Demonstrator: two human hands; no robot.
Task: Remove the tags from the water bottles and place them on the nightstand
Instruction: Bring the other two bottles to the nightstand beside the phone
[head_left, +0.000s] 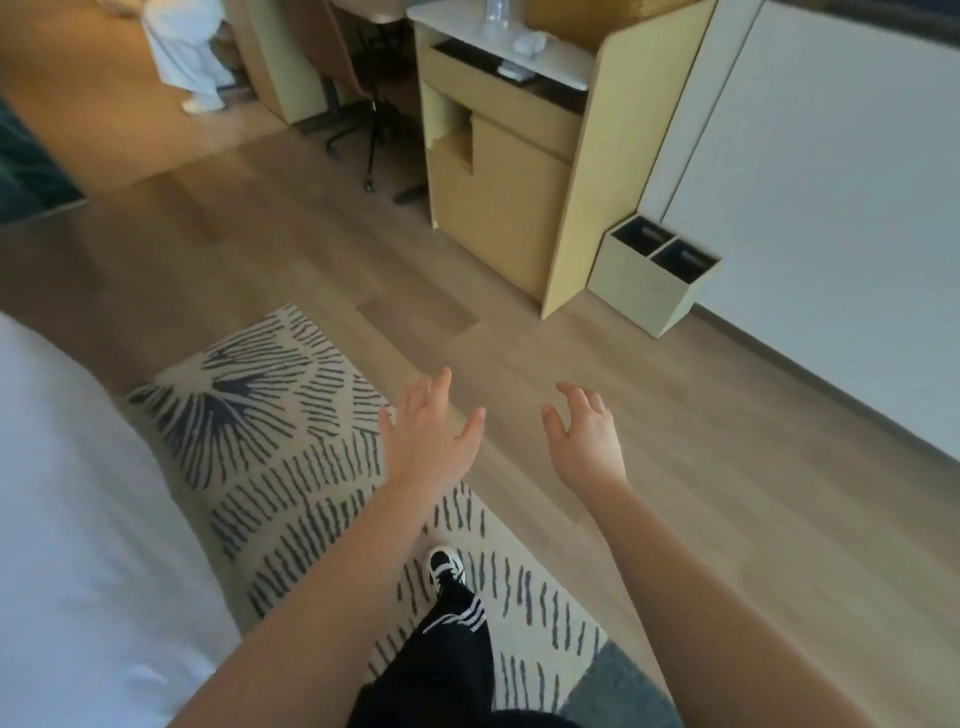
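Observation:
A clear water bottle stands on the white top of a light wooden cabinet at the upper middle, with small white items beside it. Any tag on the bottle is too small and blurred to make out. My left hand and my right hand are stretched out in front of me over the wooden floor, fingers spread and relaxed, holding nothing. Both hands are far from the cabinet.
A white bed lies at the left, with a patterned rug beside it under my foot. A beige two-compartment bin stands by the white wall. An office chair and a person in white are at the back.

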